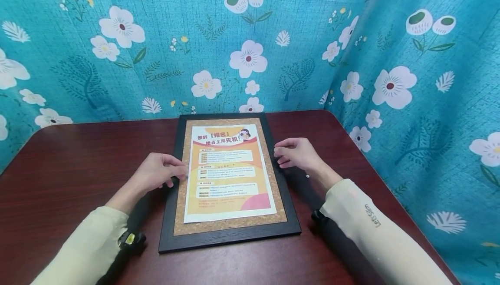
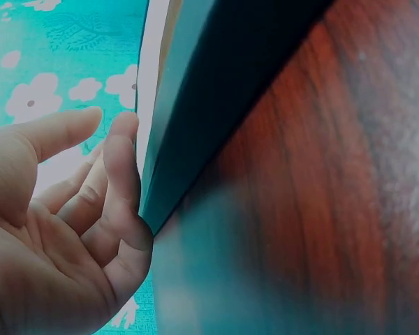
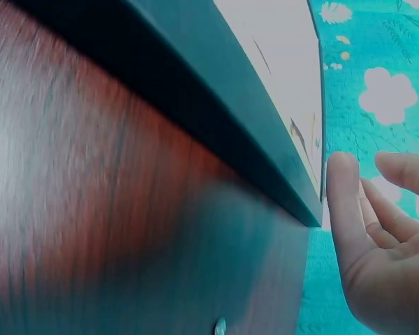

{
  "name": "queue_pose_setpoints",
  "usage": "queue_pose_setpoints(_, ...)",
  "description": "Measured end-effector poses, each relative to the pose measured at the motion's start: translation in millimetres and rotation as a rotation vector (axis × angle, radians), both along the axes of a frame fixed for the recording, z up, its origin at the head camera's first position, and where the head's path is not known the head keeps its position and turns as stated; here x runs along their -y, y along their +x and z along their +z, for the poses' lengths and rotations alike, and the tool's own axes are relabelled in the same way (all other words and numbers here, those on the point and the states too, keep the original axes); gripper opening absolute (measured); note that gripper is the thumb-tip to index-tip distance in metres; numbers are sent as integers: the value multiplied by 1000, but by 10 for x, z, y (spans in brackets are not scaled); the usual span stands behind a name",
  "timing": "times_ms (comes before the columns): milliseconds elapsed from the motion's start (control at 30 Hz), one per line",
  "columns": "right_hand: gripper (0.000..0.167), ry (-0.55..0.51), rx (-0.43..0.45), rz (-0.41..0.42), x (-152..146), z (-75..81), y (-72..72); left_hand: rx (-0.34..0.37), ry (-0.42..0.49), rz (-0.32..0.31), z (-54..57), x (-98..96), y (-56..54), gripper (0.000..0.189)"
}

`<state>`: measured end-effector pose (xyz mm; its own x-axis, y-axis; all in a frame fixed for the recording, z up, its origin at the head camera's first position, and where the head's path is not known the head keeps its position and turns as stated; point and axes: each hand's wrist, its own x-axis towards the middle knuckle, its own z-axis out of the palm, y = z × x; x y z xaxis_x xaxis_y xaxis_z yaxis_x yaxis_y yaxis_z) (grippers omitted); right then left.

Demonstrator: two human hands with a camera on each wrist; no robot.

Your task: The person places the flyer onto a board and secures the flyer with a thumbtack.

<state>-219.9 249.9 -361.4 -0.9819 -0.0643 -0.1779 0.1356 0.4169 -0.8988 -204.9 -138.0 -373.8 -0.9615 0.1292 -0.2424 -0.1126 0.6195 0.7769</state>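
Note:
A printed poster (image 1: 230,180) in orange, yellow and pink lies on a cork board (image 1: 250,223) with a black frame (image 1: 230,237). At the board's left side is my left hand (image 1: 158,174), its fingertips close to the poster's left edge; contact cannot be told. In the left wrist view its thumb (image 2: 63,132) stands apart from the loosely bent fingers, with nothing between them. My right hand (image 1: 298,154) is by the frame's right side, fingers loosely bent. The right wrist view shows a gap between its thumb and forefinger, holding nothing.
The board rests on a dark red wooden table (image 1: 78,159). A tiny pale shiny object (image 1: 307,176) lies on the table below my right hand. Behind and to the right hangs a blue flowered curtain (image 1: 175,28). Dark devices (image 1: 130,238) are worn at both wrists.

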Motion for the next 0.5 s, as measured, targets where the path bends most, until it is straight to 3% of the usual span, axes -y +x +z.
queue_pose_setpoints(367,37,74,-47,22,-418,31,143,-82,15,14,-43,28,-30,34)
queue_pose_setpoints(500,34,170,-84,43,-586,13,209,-138,52,20,-59,56,-48,33)
